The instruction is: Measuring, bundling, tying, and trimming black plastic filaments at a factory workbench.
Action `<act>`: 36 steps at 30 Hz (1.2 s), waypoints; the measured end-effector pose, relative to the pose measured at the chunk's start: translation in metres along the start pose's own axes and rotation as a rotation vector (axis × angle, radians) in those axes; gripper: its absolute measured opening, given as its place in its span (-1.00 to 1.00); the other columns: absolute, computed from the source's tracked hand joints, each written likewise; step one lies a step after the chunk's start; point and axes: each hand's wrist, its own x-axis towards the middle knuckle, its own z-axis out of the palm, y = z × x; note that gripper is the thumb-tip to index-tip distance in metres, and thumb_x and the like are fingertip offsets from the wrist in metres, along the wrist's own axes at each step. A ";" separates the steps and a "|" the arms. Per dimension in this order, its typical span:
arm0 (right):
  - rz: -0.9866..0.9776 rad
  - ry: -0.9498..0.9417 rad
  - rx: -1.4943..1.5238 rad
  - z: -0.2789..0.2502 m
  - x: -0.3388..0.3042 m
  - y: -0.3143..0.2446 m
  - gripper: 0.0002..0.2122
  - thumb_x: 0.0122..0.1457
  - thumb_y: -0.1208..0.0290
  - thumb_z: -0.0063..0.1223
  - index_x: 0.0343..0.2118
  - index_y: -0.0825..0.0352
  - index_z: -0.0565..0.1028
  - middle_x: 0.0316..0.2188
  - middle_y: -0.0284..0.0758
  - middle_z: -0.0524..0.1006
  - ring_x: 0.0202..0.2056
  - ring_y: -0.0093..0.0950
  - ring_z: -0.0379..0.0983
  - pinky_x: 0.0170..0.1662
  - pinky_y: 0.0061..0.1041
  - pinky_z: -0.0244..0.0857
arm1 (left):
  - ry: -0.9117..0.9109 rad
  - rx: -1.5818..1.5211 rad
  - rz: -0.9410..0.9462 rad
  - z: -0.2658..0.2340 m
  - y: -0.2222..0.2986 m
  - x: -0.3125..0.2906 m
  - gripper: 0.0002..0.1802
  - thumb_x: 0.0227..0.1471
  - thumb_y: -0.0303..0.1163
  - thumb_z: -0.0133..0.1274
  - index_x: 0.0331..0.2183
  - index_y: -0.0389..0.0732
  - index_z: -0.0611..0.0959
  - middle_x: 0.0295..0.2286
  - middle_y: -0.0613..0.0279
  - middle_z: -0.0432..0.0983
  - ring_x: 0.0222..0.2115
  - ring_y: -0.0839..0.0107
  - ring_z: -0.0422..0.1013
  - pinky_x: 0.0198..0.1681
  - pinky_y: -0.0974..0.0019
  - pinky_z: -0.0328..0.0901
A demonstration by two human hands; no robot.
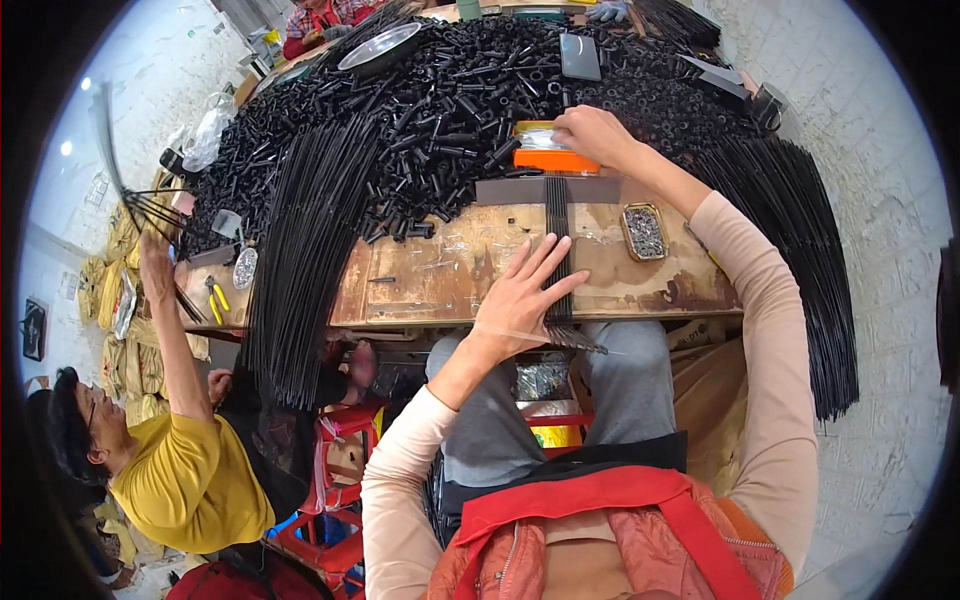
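Note:
My left hand [522, 300] lies flat with fingers spread over a narrow row of thin black rods [557, 215] on the wooden table. The rods run away from me across a dark grey bar [505, 191], and their near ends stick out past the table edge. My right hand [588, 137] reaches to an orange box [555, 160] holding pale, shiny contents. Its fingers are bent together at the box's right side; what they hold, if anything, is hidden. Right of the rods sits a small gold-rimmed tray [644, 232] of tiny metal pieces.
A heap of black tubular parts [450, 110] covers the far table. Long black rod bundles hang over the edge at left [310, 250] and right [790, 250]. Yellow-handled pliers [216, 298] lie far left. A person in yellow [195, 480] raises rods at left; another person [325, 22] sits opposite.

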 end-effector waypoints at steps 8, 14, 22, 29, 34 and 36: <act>0.277 -0.269 0.004 -0.008 0.009 -0.004 -0.85 0.04 0.44 0.06 -0.39 0.37 0.59 -0.36 -0.12 0.56 -0.27 -0.17 0.51 -0.21 -0.24 0.38 | -0.021 -0.126 -0.014 -0.004 0.006 0.003 -0.20 -0.22 -0.03 0.25 0.11 0.04 0.43 0.24 0.01 0.05 0.27 0.05 -0.05 0.31 0.01 -0.11; -0.038 0.017 0.039 -0.024 -0.027 -0.027 -0.91 0.06 0.50 0.02 -0.40 0.38 0.50 -0.39 -0.14 0.48 -0.33 -0.11 0.48 -0.26 -0.22 0.38 | -0.042 0.036 0.002 -0.002 0.004 -0.006 -0.27 -0.22 -0.39 0.16 0.10 0.02 0.45 0.23 -0.01 0.07 0.26 0.03 0.00 0.30 0.02 -0.07; -0.113 -0.153 0.157 -0.028 -0.074 -0.023 -0.73 0.03 0.61 0.02 -0.15 0.37 0.53 -0.34 -0.14 0.52 -0.28 -0.14 0.49 -0.17 -0.30 0.40 | 0.027 -0.098 -0.051 -0.004 0.009 -0.003 -0.22 -0.33 -0.60 0.05 0.07 -0.01 0.47 0.22 -0.02 0.10 0.25 0.04 0.02 0.32 0.07 -0.07; -0.079 -0.227 0.120 -0.030 -0.069 -0.025 -0.70 0.02 0.60 0.02 -0.13 0.36 0.55 -0.35 -0.17 0.51 -0.30 -0.18 0.50 -0.19 -0.31 0.40 | 0.019 -0.138 -0.057 -0.004 0.011 -0.003 -0.20 -0.35 -0.62 0.06 0.07 -0.01 0.47 0.22 -0.01 0.10 0.25 0.04 0.02 0.32 0.07 -0.06; -0.089 -0.239 0.125 -0.030 -0.064 -0.032 -0.72 0.05 0.59 0.01 -0.14 0.36 0.55 -0.36 -0.17 0.50 -0.30 -0.19 0.49 -0.18 -0.31 0.38 | 0.019 -0.122 -0.056 -0.003 0.009 -0.004 -0.19 -0.37 -0.60 0.09 0.07 -0.01 0.47 0.22 -0.02 0.10 0.25 0.04 0.01 0.32 0.07 -0.06; -0.089 -0.234 0.135 -0.030 -0.064 -0.031 -0.73 0.05 0.59 0.01 -0.15 0.36 0.55 -0.36 -0.17 0.50 -0.30 -0.19 0.49 -0.18 -0.31 0.38 | 0.025 -0.117 -0.051 -0.002 0.009 -0.003 -0.19 -0.37 -0.60 0.10 0.07 -0.02 0.47 0.22 -0.02 0.10 0.25 0.04 0.01 0.32 0.07 -0.06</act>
